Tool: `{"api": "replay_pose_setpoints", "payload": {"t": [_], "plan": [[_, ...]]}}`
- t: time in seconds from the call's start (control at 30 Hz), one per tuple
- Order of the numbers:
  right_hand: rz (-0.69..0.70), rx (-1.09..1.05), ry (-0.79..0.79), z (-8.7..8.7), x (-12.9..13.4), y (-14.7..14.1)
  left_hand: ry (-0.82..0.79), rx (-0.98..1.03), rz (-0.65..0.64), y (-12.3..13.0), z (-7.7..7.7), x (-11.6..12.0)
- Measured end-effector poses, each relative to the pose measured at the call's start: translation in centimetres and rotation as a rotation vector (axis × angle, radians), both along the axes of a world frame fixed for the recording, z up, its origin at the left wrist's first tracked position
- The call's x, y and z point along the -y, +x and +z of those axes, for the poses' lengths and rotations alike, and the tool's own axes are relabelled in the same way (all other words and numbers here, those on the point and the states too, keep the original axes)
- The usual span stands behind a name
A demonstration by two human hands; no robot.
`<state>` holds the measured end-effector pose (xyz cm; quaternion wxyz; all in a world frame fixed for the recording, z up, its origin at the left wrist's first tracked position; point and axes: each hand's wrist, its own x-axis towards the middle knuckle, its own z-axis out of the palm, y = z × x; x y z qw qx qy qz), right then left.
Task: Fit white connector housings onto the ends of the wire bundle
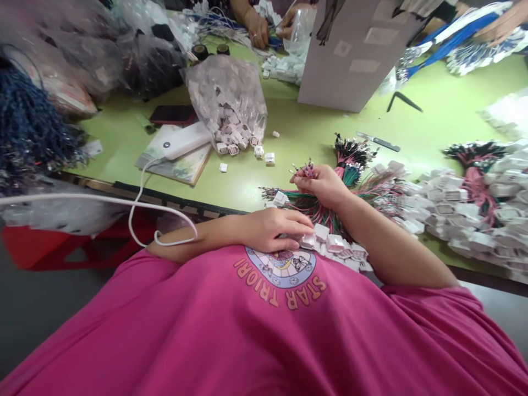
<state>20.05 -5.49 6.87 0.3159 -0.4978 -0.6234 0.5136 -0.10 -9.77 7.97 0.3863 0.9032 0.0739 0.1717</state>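
Note pale-green flat table [280,118], reaching past the right of the view. See lilac-grey upright box [350,55] toward far edge, right of middle. Log wide heap of white plastic connector housings [449,203] along near edge, toward right. At left end, find thick tangled dark-blue wire bundle [33,121].

Next in size: crumpled clear plastic bag [226,88] left of middle, with white pieces inside.

Locate pink, green and black thin-wire bundle [325,217] at middle of near edge, directly under right hand [324,184]. Record right hand as pinched together, with thumb and fingers clamped on thin metal-tipped wire ends [305,170]. Record left hand [276,226] at near edge, palm down, with loosely bent fingers over small white connector pile [340,247]; cannot tell whether gripping any of it. Toward far edge, note co-worker's bare hand [258,30].

Smaller: white oblong plastic device [187,140] on thin patterned book [193,171] near left part of near edge. Smallest: slim grey-handled knife [379,141], then loose white housing [269,159], just beside bag.
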Motion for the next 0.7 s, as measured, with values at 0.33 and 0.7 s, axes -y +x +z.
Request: {"api": "replay_pose_setpoints", "payload": {"t": [0.33, 0.7], "plan": [[-0.066, -0.053, -0.044, -1.0, 0.5, -0.5, 0.200, -0.052, 0.828, -3.1, -2.6, -9.7], [-0.109, 0.125, 0.058, -0.4, 0.7, -0.5, 0.233, -0.365, 0.630, -2.3, -6.6, -14.0]]}}
